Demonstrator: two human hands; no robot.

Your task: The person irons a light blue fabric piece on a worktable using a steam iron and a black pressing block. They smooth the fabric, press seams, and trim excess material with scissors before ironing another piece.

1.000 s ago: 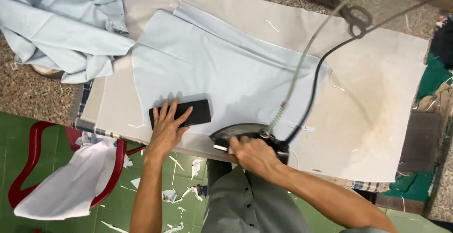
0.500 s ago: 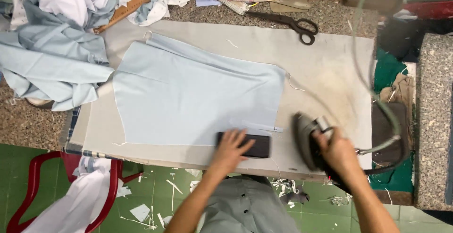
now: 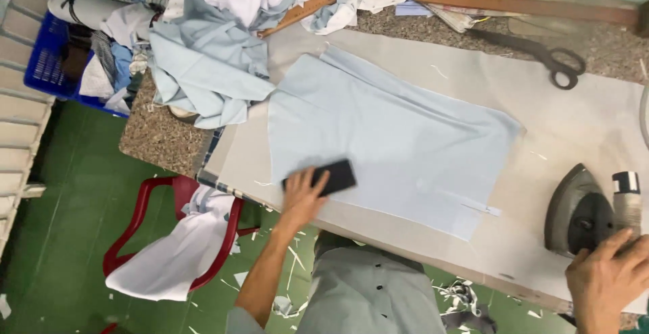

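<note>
The pale blue cloth [image 3: 385, 131] lies flat mid-tabletop [image 3: 581, 117]. At its near left edge the left hand [image 3: 302, 199] presses a black block [image 3: 329, 176], fingers spread. Right of the cloth, the right hand [image 3: 608, 280] loosely touches the upended iron [image 3: 581, 212]. Pressing pause, seemingly; next needs a firm iron grip.

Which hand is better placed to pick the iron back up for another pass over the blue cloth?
Probably the right hand: it rests at the iron, which stands at the right of the pressing pad. The left hand is far off, pressing a black block on the light blue cloth.
</note>
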